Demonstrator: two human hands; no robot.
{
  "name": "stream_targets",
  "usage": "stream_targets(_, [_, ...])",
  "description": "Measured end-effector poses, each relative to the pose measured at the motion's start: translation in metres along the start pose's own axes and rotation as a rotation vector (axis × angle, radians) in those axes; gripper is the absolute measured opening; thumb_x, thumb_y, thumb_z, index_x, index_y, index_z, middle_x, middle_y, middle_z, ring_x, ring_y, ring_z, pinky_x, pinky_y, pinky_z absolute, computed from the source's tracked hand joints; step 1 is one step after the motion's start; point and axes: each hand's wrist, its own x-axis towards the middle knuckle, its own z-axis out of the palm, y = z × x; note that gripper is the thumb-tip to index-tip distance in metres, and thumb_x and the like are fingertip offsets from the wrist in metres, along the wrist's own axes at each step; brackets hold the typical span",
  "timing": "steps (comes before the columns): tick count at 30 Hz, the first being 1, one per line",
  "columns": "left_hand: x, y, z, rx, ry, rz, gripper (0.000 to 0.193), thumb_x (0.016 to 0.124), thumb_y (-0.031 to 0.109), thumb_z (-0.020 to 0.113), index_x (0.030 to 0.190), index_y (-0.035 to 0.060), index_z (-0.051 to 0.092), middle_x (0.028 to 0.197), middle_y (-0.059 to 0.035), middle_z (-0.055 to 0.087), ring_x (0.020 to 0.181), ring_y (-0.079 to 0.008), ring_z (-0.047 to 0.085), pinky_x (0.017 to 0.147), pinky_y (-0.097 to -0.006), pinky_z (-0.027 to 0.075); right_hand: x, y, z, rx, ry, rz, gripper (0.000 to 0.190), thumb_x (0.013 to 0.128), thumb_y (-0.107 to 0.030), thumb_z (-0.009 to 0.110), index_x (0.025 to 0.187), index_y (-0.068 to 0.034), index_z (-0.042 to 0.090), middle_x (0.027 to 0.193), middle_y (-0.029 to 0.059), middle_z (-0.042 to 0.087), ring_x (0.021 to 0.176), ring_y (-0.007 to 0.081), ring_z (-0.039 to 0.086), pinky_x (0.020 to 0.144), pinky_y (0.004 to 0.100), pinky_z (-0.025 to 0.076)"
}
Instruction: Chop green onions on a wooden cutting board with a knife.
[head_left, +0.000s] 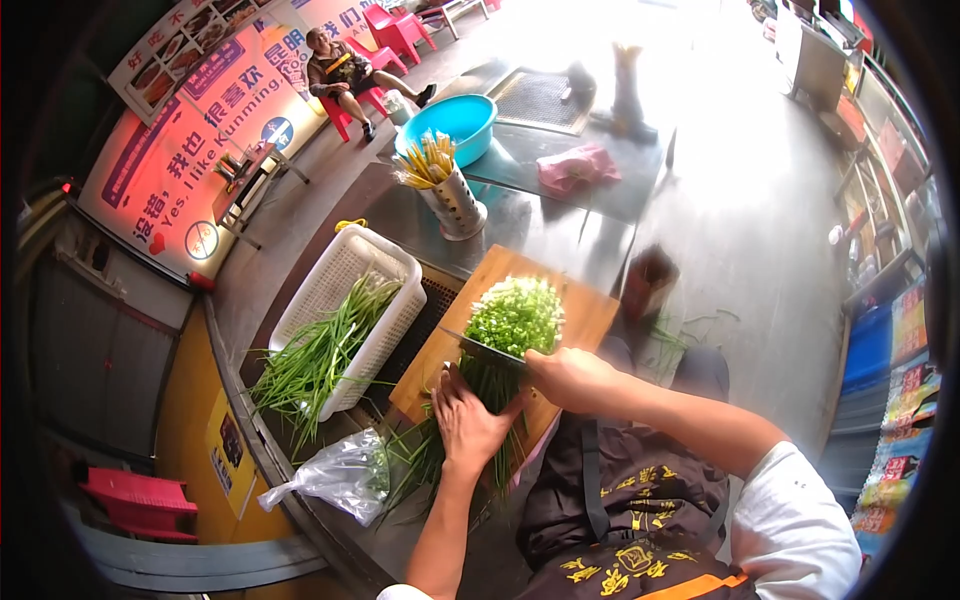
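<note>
A wooden cutting board (433, 373) lies on the metal counter in front of me. Chopped green onions (516, 315) are heaped on its far half. My right hand (564, 379) grips a kitchen knife (491, 353), whose blade lies between the heap and the uncut stalks. Spread fingers of my left hand (472, 420) press on a bunch of uncut green onions (491, 382), close behind the blade. The long leaves of the bunch trail off the board's near edge. The knife's handle is mostly hidden in my fist.
Left of the board, a white plastic basket (411, 274) holds whole green onions (330, 352). A clear plastic bag (346, 474) lies nearer me. Beyond stand a perforated metal holder (459, 210) with wrapped chopsticks, a blue basin (480, 135) and a pink cloth (577, 166). A person (341, 71) sits farther off.
</note>
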Motion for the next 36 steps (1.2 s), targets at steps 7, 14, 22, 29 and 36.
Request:
stream_targets(7, [-0.002,0.002,-0.006,0.023,0.011,-0.004,0.11,0.078,0.059,0.081,0.148,-0.0134,0.037,0.135,-0.0334,0.053,0.129,-0.0458,0.051,0.114,-0.0519,0.038,-0.005,0.005,0.004,-0.026,0.009,-0.02,0.019,0.094,-0.017,0.063,0.099,-0.002,0.051,0.06,0.021,0.061,0.059,0.0443,0.066,0.053,0.0543,0.052])
stream_targets(14, [-0.004,-0.006,-0.004,-0.097,-0.012,0.018,0.084,0.08,0.043,0.082,0.138,-0.0091,0.05,0.122,-0.0281,0.057,0.119,-0.0452,0.054,0.106,-0.0511,0.044,-0.007,-0.006,0.003,-0.039,-0.035,-0.001,0.018,0.095,-0.016,0.06,0.102,-0.002,0.051,0.06,0.0204,0.061,0.059,0.0441,0.066,0.053,0.0543,0.052])
stream_targets(22, [-0.009,-0.009,0.001,-0.239,0.247,0.175,0.09,0.076,0.04,0.087,0.14,-0.0045,0.042,0.131,-0.0247,0.044,0.122,-0.0448,0.047,0.104,-0.0544,0.042,-0.01,-0.013,-0.001,-0.059,-0.032,-0.034,0.014,0.093,-0.01,0.057,0.102,0.0,0.052,0.06,0.0199,0.062,0.057,0.041,0.067,0.048,0.052,0.052])
stream_targets(29, [-0.008,-0.012,-0.004,-0.292,0.277,0.307,0.047,0.075,0.023,0.089,0.11,0.0114,0.06,0.114,-0.0163,0.046,0.11,-0.0367,0.049,0.096,-0.0501,0.044,-0.011,-0.01,0.004,-0.039,-0.017,-0.045,0.015,0.094,-0.01,0.056,0.102,0.001,0.052,0.06,0.0202,0.062,0.057,0.0414,0.067,0.048,0.0521,0.052])
stream_targets(36, [-0.006,-0.013,-0.007,-0.249,0.197,0.379,0.024,0.079,0.014,0.084,0.09,0.0072,0.064,0.099,-0.0123,0.053,0.099,-0.0349,0.052,0.087,-0.0471,0.046,-0.009,-0.009,0.007,-0.046,-0.032,-0.042,0.015,0.094,-0.009,0.055,0.103,0.001,0.053,0.061,0.0207,0.063,0.058,0.0417,0.068,0.048,0.0524,0.052])
